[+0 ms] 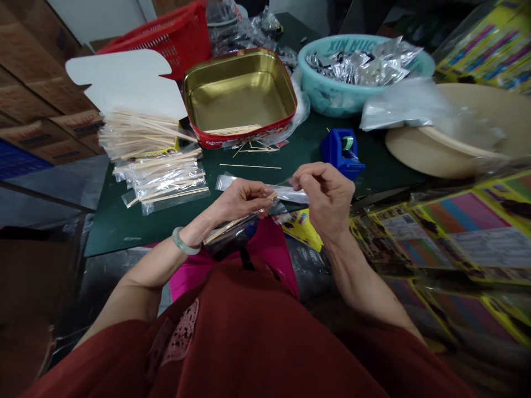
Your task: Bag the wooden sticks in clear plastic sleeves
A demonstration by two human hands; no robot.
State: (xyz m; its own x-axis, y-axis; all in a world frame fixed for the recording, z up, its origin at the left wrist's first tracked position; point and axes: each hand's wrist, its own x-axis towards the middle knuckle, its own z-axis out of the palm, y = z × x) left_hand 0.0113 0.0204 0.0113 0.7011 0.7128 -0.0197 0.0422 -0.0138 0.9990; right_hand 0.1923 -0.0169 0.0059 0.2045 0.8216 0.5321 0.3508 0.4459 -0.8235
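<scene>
Left hand [240, 200] pinches light, probably brittle wooden sticks [222, 229] near their tips; right hand [327, 202] pinches a limp, likely slippery clear sleeve [290, 193], best held at its mouth

Even, fairly bright light from above, shadows soft. The left hand [240, 202] gripping thin sticks [224, 229] and the right hand [327, 199] pinching a clear sleeve [292, 194] are sharp, the sleeve faintly glinting. Beyond the grip a gold tin [240, 94] gleams; right of it printed cards [468, 232] blur, and frame edges bow.
</scene>
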